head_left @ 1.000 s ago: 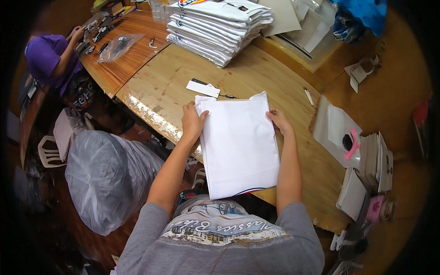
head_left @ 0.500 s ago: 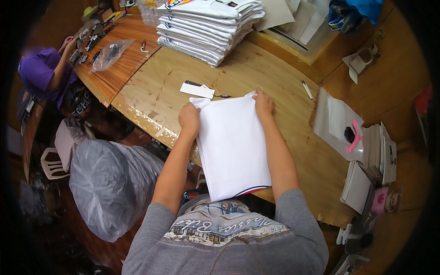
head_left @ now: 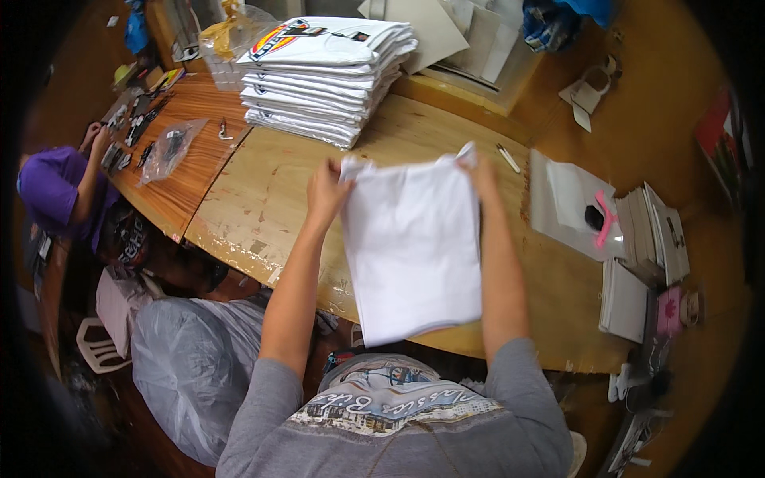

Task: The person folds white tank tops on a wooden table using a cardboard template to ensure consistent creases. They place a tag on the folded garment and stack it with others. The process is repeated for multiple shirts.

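- Far left, a person in purple (head_left: 49, 187) sits at the wooden table (head_left: 263, 199).
- Near left, a bulging plastic bag (head_left: 195, 370) sits on the floor.
- My left hand (head_left: 328, 190) and right hand (head_left: 480, 171) each pinch a top corner of the folded white shirt (head_left: 413, 247), lifted above the table.
- Far centre, a stack of folded shirts (head_left: 327, 76).

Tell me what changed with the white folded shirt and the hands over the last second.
Both hands slid from the sides of the folded white shirt to its far corners; the left hand and right hand now pinch and lift it. The shirt stack stayed put.
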